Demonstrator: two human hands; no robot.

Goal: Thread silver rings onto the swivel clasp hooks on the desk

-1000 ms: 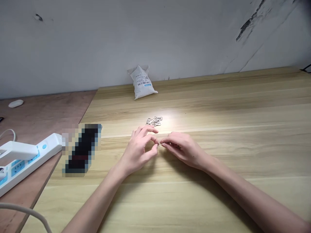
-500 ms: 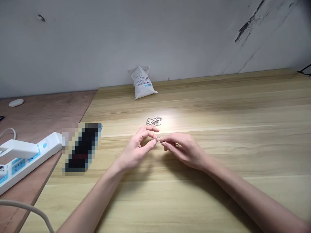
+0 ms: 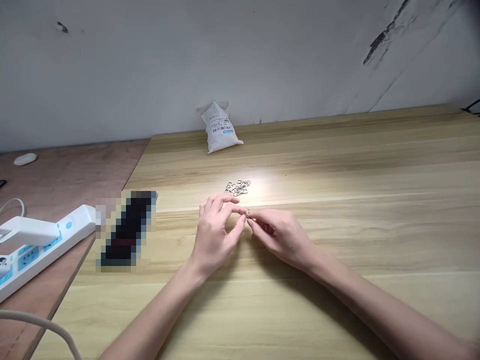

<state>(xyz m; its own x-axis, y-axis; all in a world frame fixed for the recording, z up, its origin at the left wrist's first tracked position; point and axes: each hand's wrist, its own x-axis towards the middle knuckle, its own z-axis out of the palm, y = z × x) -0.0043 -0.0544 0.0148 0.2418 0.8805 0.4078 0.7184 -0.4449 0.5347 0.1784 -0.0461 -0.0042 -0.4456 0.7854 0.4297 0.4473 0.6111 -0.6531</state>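
Observation:
My left hand (image 3: 214,231) and my right hand (image 3: 278,233) meet fingertip to fingertip over the light wooden table (image 3: 337,210). Between them they pinch a small metal ring (image 3: 247,213), thumb and forefinger of each hand closed on it. A further small metal piece seems tucked under my right hand's fingers. Just beyond the hands lies a little pile of metal rings and clasps (image 3: 237,187) in a bright patch of light.
A small white labelled bag (image 3: 219,127) leans near the wall. At the left are a blurred dark object (image 3: 126,230), a white power strip (image 3: 35,247) with a cable (image 3: 41,326), and a small white object (image 3: 25,159) on a reddish board.
The hands have lifted slightly and shifted away from me with the ring; the left fingers have closed tighter on it. The pile has not moved.

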